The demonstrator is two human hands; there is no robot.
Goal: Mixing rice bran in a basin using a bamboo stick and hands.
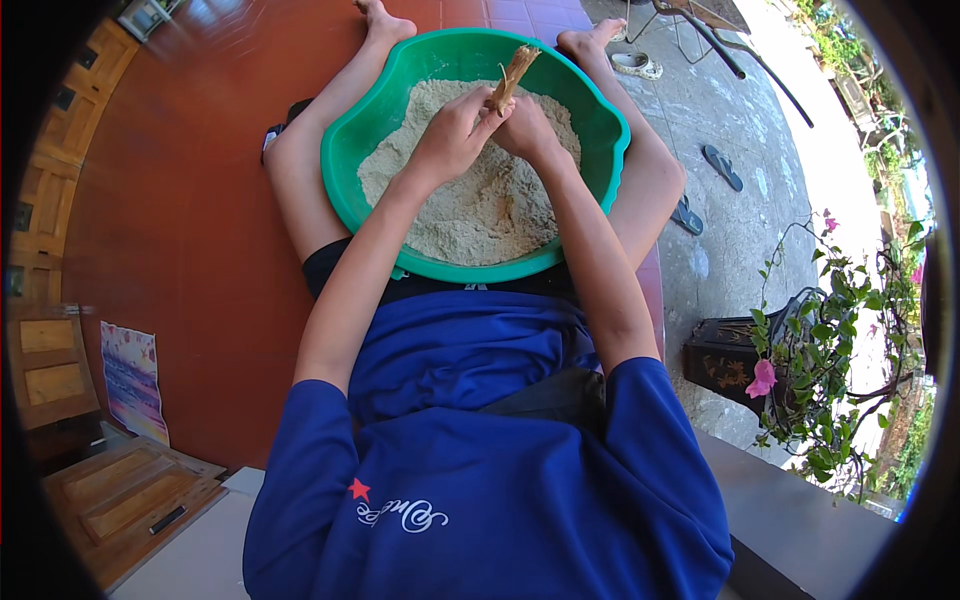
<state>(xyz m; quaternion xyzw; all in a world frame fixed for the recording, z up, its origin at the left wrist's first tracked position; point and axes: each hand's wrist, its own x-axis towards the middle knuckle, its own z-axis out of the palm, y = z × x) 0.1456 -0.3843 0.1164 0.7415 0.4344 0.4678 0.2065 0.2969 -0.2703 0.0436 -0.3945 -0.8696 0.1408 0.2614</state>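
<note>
Sitting with a green basin [345,190] of pale meal [470,215] between the legs, the person closes both hands on one stick [513,75]. Left hand [455,132] and right hand [522,128] touch, gripping its lower end; its long axis tilts up and away to the right.

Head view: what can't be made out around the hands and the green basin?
- Lower end of the fibrous stick: hidden by the left hand and right hand.
- Both palms: turned away from the camera.
- Bottom of the green basin: buried under the pale powder.
- Basin's near rim: partly hidden by the forearms.
</note>
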